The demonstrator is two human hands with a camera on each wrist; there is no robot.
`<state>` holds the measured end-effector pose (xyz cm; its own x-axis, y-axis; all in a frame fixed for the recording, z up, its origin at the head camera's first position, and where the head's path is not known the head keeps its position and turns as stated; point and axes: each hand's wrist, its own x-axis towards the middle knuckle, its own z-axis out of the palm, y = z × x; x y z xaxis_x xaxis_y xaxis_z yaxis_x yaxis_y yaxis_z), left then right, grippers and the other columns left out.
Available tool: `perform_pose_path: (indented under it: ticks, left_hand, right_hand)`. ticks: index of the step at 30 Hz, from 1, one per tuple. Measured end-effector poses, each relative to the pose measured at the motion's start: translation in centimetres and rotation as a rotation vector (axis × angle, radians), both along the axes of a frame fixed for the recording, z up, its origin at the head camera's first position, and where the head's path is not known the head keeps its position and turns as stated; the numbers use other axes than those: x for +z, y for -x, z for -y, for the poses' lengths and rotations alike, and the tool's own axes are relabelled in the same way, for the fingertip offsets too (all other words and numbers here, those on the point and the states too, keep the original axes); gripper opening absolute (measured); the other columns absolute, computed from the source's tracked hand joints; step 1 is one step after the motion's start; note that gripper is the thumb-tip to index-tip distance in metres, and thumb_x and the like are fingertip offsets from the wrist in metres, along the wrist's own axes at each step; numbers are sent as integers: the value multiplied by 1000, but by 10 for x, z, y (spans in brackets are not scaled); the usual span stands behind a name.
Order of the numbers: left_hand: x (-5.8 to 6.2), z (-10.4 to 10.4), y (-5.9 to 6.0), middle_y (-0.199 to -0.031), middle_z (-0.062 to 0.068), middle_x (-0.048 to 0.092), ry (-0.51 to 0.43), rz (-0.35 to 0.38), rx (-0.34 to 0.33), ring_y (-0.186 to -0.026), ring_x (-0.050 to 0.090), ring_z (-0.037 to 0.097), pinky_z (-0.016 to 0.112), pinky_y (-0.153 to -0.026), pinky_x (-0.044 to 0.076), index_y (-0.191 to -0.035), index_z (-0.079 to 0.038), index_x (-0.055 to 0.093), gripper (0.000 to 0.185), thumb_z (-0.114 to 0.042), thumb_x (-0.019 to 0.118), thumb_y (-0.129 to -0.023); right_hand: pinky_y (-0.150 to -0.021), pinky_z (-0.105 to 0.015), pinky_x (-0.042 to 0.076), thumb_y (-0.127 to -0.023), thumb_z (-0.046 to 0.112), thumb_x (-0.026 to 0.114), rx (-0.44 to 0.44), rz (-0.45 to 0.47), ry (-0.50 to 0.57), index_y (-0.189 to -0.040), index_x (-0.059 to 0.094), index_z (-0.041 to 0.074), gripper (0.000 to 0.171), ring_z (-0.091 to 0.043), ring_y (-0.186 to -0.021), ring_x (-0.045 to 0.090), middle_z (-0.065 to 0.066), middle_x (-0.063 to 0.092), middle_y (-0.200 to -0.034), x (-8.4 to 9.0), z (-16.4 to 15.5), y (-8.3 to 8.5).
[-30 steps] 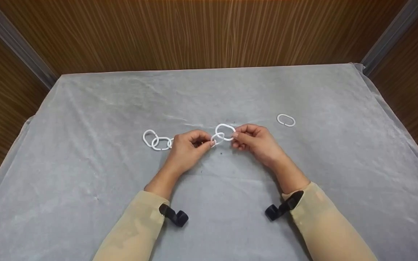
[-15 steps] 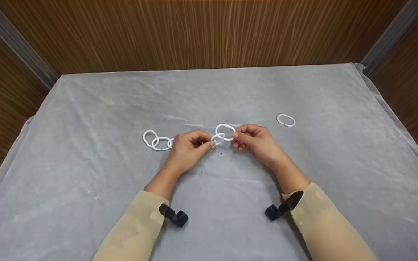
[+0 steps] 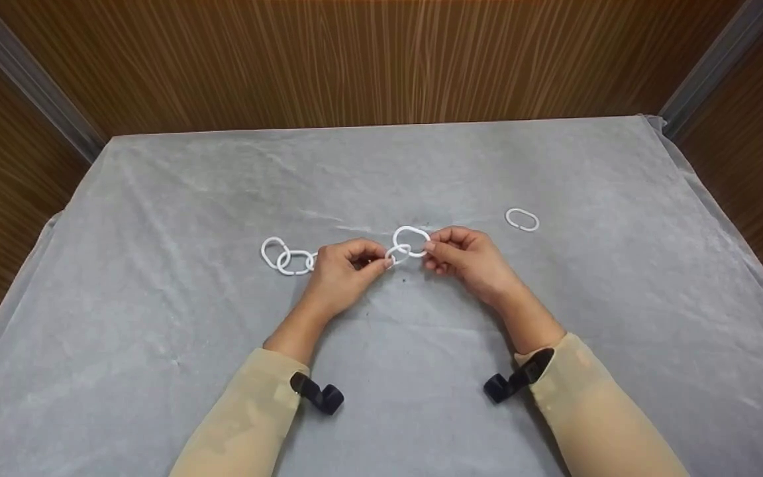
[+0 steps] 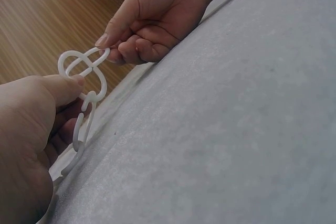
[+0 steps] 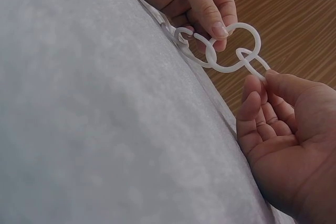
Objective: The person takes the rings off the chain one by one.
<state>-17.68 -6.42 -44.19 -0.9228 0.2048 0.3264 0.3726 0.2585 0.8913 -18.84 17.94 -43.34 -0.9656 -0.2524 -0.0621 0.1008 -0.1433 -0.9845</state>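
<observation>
A chain of white plastic oval rings (image 3: 287, 257) and a single loose white plastic oval ring (image 3: 522, 219) lie on a pale grey, faintly creased cloth covering the bench (image 3: 381, 172), backed by brown streaked wood-grain wall panels (image 3: 355, 59), with beige sleeves (image 3: 580, 397) and black wrist mounts (image 3: 316, 394).

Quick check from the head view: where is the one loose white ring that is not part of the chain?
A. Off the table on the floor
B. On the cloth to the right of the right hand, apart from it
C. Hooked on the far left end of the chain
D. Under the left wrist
B. The loose ring lies by itself on the grey cloth, beyond and to the right of the right hand, touching neither hand nor the chain.
</observation>
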Motion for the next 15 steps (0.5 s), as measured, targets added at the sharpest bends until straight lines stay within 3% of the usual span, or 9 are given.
perform_pose_path:
  ticks: [9,15]
  left_hand:
    - [1,1,-1,-83,-2,76,5,0,-5,-74,65,11,23,-69,52,-91,-7,81,6,-9,87,-89]
    - [0,1,0,-82,-2,76,-7,-1,-23,-73,64,11,24,-68,51,-91,-7,81,6,-8,86,-89]
  right_hand:
    - [-65,-24,54,-101,-2,68,0,1,1,-102,68,-7,5,-13,-70,68,-5,70,-82,0,0,0]
    - [-66,-24,54,-100,-3,67,9,0,9,-96,69,1,6,-13,-71,68,-5,69,-82,0,-1,1]
